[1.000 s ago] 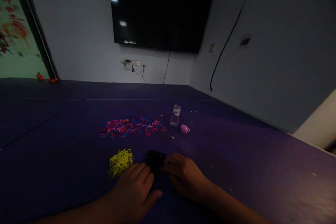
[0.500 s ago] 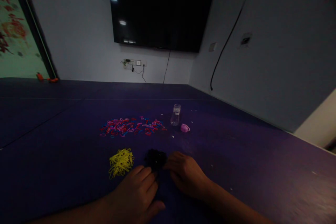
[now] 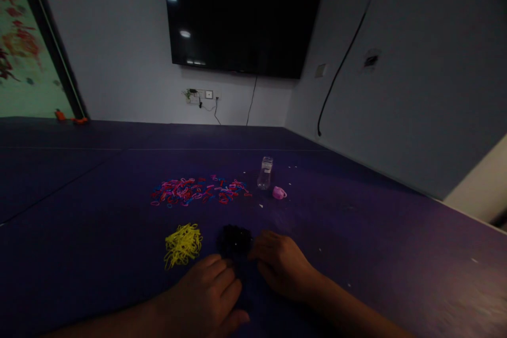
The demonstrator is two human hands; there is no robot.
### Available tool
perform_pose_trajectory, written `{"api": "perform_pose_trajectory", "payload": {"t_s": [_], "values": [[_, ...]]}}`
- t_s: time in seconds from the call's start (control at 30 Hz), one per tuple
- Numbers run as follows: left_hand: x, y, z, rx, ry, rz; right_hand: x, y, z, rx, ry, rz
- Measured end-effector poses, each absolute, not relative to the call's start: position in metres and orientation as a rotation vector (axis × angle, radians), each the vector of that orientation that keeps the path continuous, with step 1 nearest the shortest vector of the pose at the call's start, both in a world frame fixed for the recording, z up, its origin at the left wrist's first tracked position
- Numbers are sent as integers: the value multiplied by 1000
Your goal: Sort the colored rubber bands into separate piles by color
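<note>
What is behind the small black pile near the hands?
Behind the small black pile, the dark purple surface shows; farther back are scattered red, pink and blue bands and a transparent bottle. Whatever the pile covers cannot be seen.

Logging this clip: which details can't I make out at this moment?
All in the head view:
Left hand: finger ends curl under, hidden by the hand itself; whether it holds anything is unclear.
Right hand: fingertips too dim to tell whether they touch the black pile.
Black pile: too dark to separate its pieces.
Clear bottle: label too small to read.
Screen: upper left corner cut off by the picture's top edge.
</note>
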State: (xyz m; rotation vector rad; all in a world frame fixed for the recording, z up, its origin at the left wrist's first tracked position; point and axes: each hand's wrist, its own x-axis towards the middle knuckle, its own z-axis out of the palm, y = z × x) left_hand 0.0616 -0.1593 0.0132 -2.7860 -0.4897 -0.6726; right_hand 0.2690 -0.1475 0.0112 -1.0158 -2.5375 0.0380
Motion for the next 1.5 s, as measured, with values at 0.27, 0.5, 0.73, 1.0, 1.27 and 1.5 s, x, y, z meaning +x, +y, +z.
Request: {"api": "perform_pose_trajectory", "payload": {"t_s": [0.27, 0.5, 0.73, 1.0, 1.27, 1.5], "values": [[59, -162, 14, -2748, -557, -738, 270, -148, 10, -1019, -2532, 44], [62, -154, 8, -2629, -1006, -661, 271, -146, 10, -1139, -2491, 38], [62, -151, 9, -2711, -975, -603, 271, -147, 13, -1167, -2472, 86], [61, -152, 10, -2728, -957, -633, 272, -146, 12, -1224, -2442, 28], [55, -163, 19, -2668, -331, -790, 276, -142, 12, -1340, -2390, -90], [49, -160, 14, -2618, 11, -650, 299, -123, 8, -1499, -2201, -191]]}}
